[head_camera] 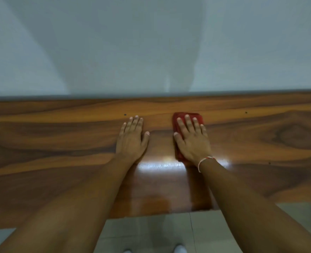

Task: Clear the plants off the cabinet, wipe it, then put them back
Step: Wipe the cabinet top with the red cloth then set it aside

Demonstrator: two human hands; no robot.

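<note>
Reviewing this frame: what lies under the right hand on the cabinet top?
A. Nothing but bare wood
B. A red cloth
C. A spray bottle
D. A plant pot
B: the right hand presses flat, fingers straight, on a red cloth lying on the wooden cabinet top.

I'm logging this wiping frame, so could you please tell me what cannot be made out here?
- Plants: none in the head view; where they stand is unknown.
- Red cloth: mostly hidden under the flat right hand.
- Cabinet top: both ends cut off by the frame edges.
- Dark specks: too small to identify.
</note>
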